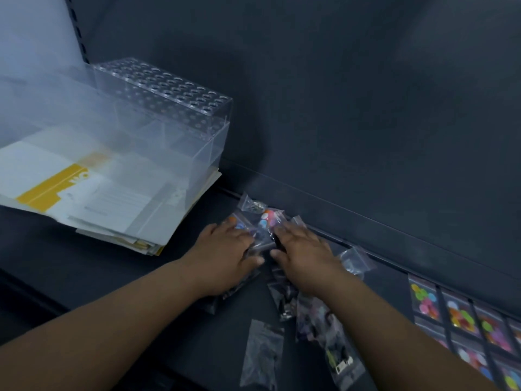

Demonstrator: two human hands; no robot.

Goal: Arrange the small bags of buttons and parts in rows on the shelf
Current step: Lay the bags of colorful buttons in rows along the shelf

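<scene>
Both hands lie palm down, side by side, on a loose pile of small bags (266, 221) in the middle of the dark shelf (135, 292), close to its back panel (366, 108). The left hand (225, 258) has its fingers (239, 228) nearly straight and released, resting flat on the bags and pointing toward 1 o'clock. The right hand (306, 255) lies the same way, its fingers (286, 231) stretched over the clear bags with coloured buttons. The two thumbs point at each other, almost touching. Neither hand is clenched. Motion blur hides whether a bag is caught under either palm.

At 12 o'clock from the hands a bag of metal parts (253, 205) lies against the back panel. At 3 o'clock, just beside the right wrist, sits another clear bag (356, 259). From 5 to 6 o'clock more bags lie scattered under and beside the right forearm, among them a dark bag (263, 352). At 4 o'clock, well apart, the arranged bags (462, 320) of bright buttons lie in neat rows.

At 10 o'clock a clear plastic rack (169, 108) with round holes stands on a stack of papers (98, 201).
</scene>
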